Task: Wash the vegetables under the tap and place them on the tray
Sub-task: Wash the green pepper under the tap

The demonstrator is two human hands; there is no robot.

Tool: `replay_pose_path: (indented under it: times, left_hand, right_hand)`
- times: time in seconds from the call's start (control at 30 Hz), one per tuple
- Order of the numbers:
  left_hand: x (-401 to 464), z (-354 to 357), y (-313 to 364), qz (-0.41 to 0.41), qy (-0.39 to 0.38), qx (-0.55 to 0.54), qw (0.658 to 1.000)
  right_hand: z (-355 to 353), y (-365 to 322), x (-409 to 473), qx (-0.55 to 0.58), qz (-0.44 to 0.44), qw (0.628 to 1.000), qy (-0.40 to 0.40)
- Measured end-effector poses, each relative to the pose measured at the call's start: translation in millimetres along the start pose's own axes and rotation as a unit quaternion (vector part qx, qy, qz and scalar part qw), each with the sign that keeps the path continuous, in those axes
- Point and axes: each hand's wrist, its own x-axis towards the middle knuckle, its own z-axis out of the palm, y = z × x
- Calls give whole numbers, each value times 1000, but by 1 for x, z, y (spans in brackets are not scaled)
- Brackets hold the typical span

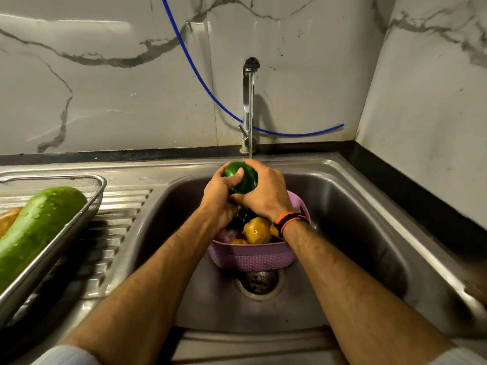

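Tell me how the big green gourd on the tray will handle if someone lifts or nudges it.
The green gourd carries water beads, so it is probably slippery. It looks thick and long, filling much of the metal tray, so likely heavy and best lifted with both hands. Its rounded body might roll if nudged sideways, though the tray's raised rim should stop it.

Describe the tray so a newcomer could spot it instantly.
Start at the steel sink with the running tap; go left onto its ribbed drainboard. The tray is the rimmed metal one there, cut off by the left edge. Nothing else holds a big wet green gourd; the purple basket sits in the basin.
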Motion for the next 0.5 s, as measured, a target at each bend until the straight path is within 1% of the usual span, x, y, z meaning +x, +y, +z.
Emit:
replay_pose_path:
  times: [0.07,0.1,0.23,0.33,0.43,0.5]
  left_hand:
    - [-2,-1,2,-8,-42,13,999]
    - [-2,-1,2,-8,-51,11,999]
    - [1,5,-3,1,-14,2,1000]
    - [2,5,-5,4,5,1,1000]
    - [-1,3,-3,-6,-20,-3,1000]
    - [0,3,-4,-7,-15,-3,1000]
  right_hand:
    - [-1,0,3,6,20,1000,-23]
    - [-2,2,4,6,24,999,-23]
    - [-5,3,-2,3,16,1000,22]
    - [-2,0,-3,-18,5,999,30]
    - [-1,0,2,0,13,1000,-19]
    - [-1,4,4,3,21,999,-36]
